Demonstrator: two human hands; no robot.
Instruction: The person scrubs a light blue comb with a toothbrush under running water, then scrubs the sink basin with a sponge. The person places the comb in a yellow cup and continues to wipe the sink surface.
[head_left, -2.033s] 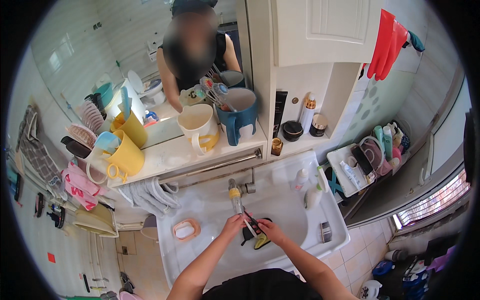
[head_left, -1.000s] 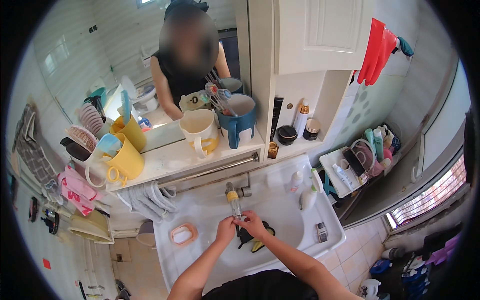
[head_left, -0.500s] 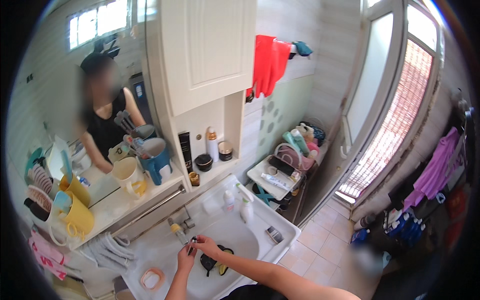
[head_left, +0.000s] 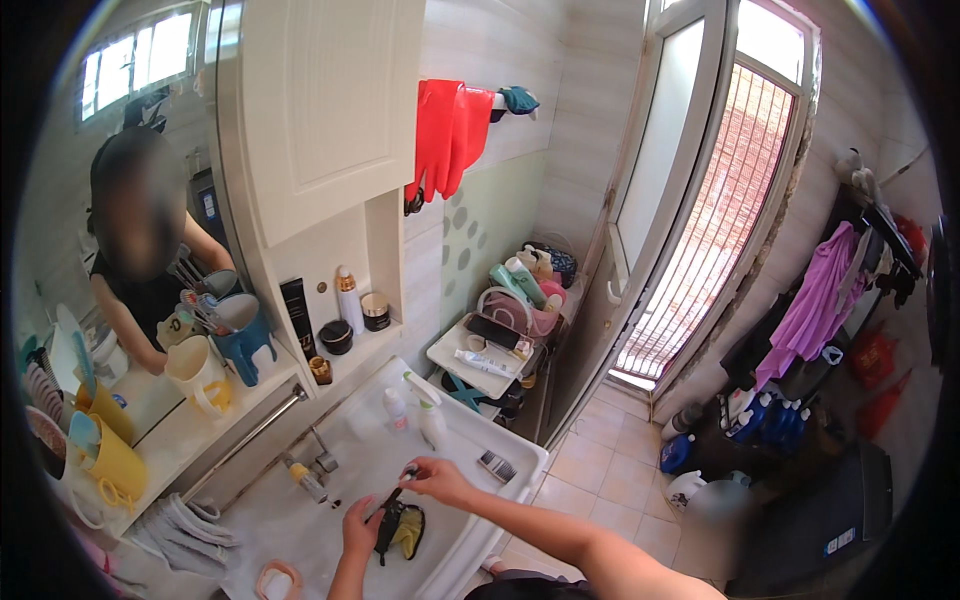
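Observation:
Over the white washbasin (head_left: 470,470), a slim dark strip-like object (head_left: 398,489) spans the gap between my two hands; its kind is too small to make out. My right hand (head_left: 440,481) pinches the upper end between thumb and fingers. Lower and to the left, my left hand (head_left: 362,527) is closed around the other end. Just beneath them in the bowl lies a black and yellow-green item (head_left: 408,531) with dark edging, partly hidden by my left hand. Beside my hands is the tap (head_left: 306,481), with something yellowish on it.
On the basin's far rim stand white bottles (head_left: 432,424), and a brush (head_left: 496,465) lies on the right rim. A pink soap dish (head_left: 278,580) sits near left. Grey cloth (head_left: 185,535) hangs by the shelf with yellow cups (head_left: 118,465). A bottle-laden stand (head_left: 470,368) is beyond.
My hands have drawn apart, with the dark strip now showing between them; before, they met close by the tap. The whole view has swung right, shifting the scene leftward.

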